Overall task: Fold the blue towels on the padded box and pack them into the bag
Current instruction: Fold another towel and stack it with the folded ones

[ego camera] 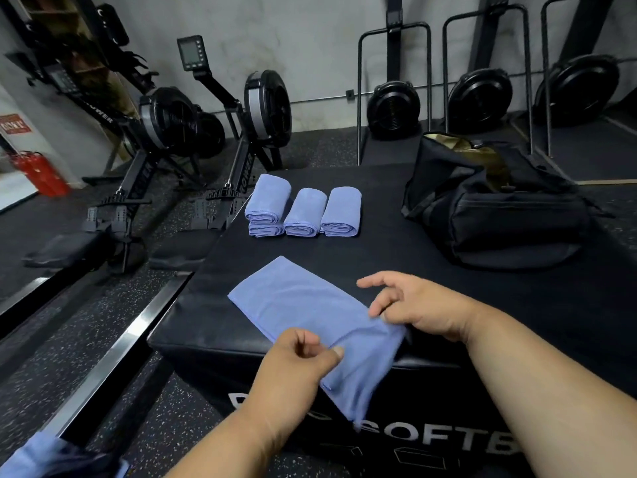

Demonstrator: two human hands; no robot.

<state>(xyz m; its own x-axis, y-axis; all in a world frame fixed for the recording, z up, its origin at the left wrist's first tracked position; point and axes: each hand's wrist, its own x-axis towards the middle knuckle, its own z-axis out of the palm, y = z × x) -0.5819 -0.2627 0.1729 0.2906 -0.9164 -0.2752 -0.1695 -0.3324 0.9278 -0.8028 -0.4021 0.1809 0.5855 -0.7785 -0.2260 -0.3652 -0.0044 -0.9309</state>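
Observation:
A blue towel [303, 305] lies folded lengthwise across the near part of the black padded box [396, 257], its near end hanging over the front edge. My left hand [296, 363] pinches that towel's near edge between thumb and fingers. My right hand [417, 305] pinches the towel's right side with curled fingers, index finger stretched out. Several folded blue towels [305, 212] sit in a row at the box's far left, one stacked on another. The black bag [493, 205] stands open at the far right of the box.
Two rowing machines [179, 132] stand on the floor to the left, their rails running close beside the box. Black fan-wheel machines [479, 94] line the back wall. A red fire extinguisher [38, 174] sits far left. More blue cloth [38, 457] shows at bottom left.

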